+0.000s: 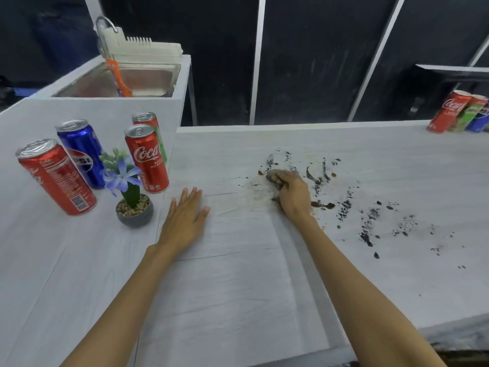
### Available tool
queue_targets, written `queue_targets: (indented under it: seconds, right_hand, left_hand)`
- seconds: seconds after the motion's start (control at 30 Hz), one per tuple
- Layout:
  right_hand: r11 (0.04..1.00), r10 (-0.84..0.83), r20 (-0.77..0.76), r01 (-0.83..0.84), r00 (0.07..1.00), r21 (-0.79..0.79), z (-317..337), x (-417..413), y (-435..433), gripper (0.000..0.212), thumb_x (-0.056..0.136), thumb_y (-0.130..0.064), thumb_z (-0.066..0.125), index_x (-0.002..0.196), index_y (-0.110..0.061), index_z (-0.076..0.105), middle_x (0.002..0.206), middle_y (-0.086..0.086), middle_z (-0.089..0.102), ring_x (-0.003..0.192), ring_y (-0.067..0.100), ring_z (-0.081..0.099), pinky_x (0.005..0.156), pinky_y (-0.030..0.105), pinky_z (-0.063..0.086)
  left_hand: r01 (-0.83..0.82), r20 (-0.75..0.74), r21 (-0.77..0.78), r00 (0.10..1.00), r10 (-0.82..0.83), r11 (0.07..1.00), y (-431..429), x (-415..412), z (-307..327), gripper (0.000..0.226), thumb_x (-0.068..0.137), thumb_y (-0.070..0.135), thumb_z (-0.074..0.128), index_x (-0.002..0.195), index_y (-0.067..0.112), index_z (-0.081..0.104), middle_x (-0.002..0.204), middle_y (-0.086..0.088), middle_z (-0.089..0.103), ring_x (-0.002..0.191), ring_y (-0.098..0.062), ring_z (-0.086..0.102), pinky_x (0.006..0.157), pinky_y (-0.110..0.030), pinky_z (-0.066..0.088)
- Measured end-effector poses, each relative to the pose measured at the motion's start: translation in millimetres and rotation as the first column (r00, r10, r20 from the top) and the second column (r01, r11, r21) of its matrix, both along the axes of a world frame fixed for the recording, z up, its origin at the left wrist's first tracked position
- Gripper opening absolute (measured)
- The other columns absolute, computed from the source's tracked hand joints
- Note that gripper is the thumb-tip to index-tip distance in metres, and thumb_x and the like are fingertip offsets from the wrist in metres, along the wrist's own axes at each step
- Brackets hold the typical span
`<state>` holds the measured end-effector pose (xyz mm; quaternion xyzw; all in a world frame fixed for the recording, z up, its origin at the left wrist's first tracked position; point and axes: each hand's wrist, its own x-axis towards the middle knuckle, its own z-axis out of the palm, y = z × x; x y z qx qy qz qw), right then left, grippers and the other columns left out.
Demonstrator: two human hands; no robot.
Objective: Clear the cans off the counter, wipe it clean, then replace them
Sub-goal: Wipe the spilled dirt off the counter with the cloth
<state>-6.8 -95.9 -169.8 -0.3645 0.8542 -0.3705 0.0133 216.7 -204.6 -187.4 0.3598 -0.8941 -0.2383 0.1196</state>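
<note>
My right hand (292, 196) grips a dirty brown wad of cloth (275, 177) and presses it on the white counter (264, 274), amid dark crumbs and brown smears (344, 205). My left hand (185, 218) lies flat on the counter with straight fingers, holding nothing. On the left surface stand a red can (57, 177), a blue Pepsi can (80, 152), a red Coca-Cola can (146, 157) and a red and green can (149, 123) behind it. At the far right corner stand a red can (448, 112), a green can (469, 113) and a blue can (480, 123).
A small potted plant with blue flowers (132, 192) stands near my left hand. A steel sink (119, 78) with a white dish rack (145, 53) and an orange brush sits at the back left. Dark wall panels lie behind the counter.
</note>
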Motion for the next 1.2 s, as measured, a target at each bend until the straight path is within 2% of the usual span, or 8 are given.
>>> queue_targets:
  seconds: [0.1, 0.27, 0.43, 0.7, 0.8, 0.9, 1.0, 1.2]
  right_hand:
    - [0.983, 0.148, -0.036, -0.151, 0.988, -0.107, 5.6, 34.4, -31.5, 0.051, 0.079, 0.012, 0.038, 0.123, -0.005, 0.059, 0.135, 0.009, 0.052, 0.13, 0.026, 0.039, 0.109, 0.037, 0.033]
    - [0.904, 0.413, -0.207, -0.372, 0.887, 0.213, -24.1, 90.5, -75.4, 0.053, 0.089, -0.007, 0.042, 0.141, -0.015, 0.036, 0.153, 0.006, 0.028, 0.144, 0.027, 0.009, 0.118, 0.035, 0.008]
    - [0.897, 0.358, -0.233, -0.264, 0.904, 0.354, -24.5, 23.5, -69.8, 0.06, 0.089, -0.01, 0.053, 0.144, -0.015, 0.03, 0.155, 0.003, 0.021, 0.146, 0.024, 0.002, 0.118, 0.035, 0.011]
    - [0.999, -0.019, 0.013, 0.019, 1.0, 0.044, -2.4, -12.3, -52.5, 0.054, 0.081, 0.013, 0.038, 0.131, -0.003, 0.05, 0.145, 0.01, 0.04, 0.14, 0.025, 0.023, 0.111, 0.036, 0.029]
    - [0.982, 0.179, -0.06, -0.182, 0.982, -0.049, 8.2, 31.3, -70.0, 0.05, 0.077, 0.011, 0.043, 0.123, -0.003, 0.058, 0.133, 0.009, 0.05, 0.132, 0.027, 0.033, 0.108, 0.031, 0.031]
    - [0.915, 0.4, -0.144, -0.383, 0.905, 0.128, -8.4, 79.2, -84.1, 0.053, 0.081, -0.01, 0.058, 0.133, -0.012, 0.049, 0.143, 0.006, 0.042, 0.139, 0.029, 0.022, 0.114, 0.035, 0.021]
    - [0.901, 0.402, -0.216, -0.341, 0.89, 0.269, -23.7, 76.7, -84.3, 0.06, 0.088, -0.02, 0.053, 0.144, -0.018, 0.03, 0.155, 0.004, 0.021, 0.145, 0.026, 0.003, 0.118, 0.036, 0.005]
    - [0.94, 0.272, -0.269, -0.196, 0.924, 0.278, -18.4, -4.1, -39.4, 0.055, 0.089, -0.012, 0.051, 0.141, -0.007, 0.034, 0.153, 0.013, 0.024, 0.144, 0.031, 0.008, 0.116, 0.036, -0.001]
  left_hand:
    - [-0.019, -0.057, -0.019, 0.998, 0.018, 1.0, -8.5, -4.1, -0.3, 0.054, 0.099, 0.033, 0.028, 0.148, 0.018, 0.011, 0.157, 0.005, 0.004, 0.144, -0.007, -0.008, 0.115, -0.027, -0.009]
    - [-0.05, -0.076, -0.066, 0.996, 0.045, 0.997, -29.2, -19.3, 0.0, 0.051, 0.1, 0.026, 0.03, 0.147, 0.015, 0.014, 0.157, 0.003, 0.008, 0.144, -0.008, -0.005, 0.115, -0.025, -0.008]
    - [-0.053, -0.061, -0.043, 0.997, 0.05, 0.998, -36.6, -33.2, -4.0, 0.051, 0.1, 0.03, 0.028, 0.147, 0.015, 0.015, 0.157, 0.003, 0.009, 0.144, -0.008, -0.005, 0.116, -0.027, -0.007]
    - [-0.072, -0.049, -0.067, 0.996, 0.069, 0.995, -38.2, -33.3, -3.9, 0.051, 0.1, 0.033, 0.024, 0.147, 0.016, 0.015, 0.157, 0.004, 0.01, 0.144, -0.007, -0.004, 0.117, -0.029, -0.008]
    - [-0.08, -0.057, -0.08, 0.996, 0.075, 0.994, -36.6, -32.9, -8.1, 0.051, 0.1, 0.033, 0.023, 0.147, 0.014, 0.016, 0.156, 0.002, 0.012, 0.144, -0.008, -0.003, 0.117, -0.029, -0.007]
    - [-0.091, -0.074, -0.123, 0.994, 0.083, 0.988, -35.1, -33.8, -12.7, 0.051, 0.1, 0.03, 0.023, 0.146, 0.011, 0.016, 0.156, 0.001, 0.014, 0.144, -0.009, -0.001, 0.117, -0.03, -0.006]
    - [-0.081, -0.053, -0.181, 0.996, 0.073, 0.98, -35.8, -33.3, -16.0, 0.051, 0.1, 0.029, 0.022, 0.147, 0.011, 0.015, 0.156, 0.001, 0.014, 0.144, -0.009, -0.001, 0.118, -0.029, -0.005]
    - [-0.051, -0.019, -0.212, 0.999, 0.048, 0.976, -34.6, -31.4, -20.2, 0.052, 0.099, 0.033, 0.019, 0.147, 0.013, 0.013, 0.156, 0.001, 0.012, 0.144, -0.008, -0.002, 0.117, -0.027, -0.006]
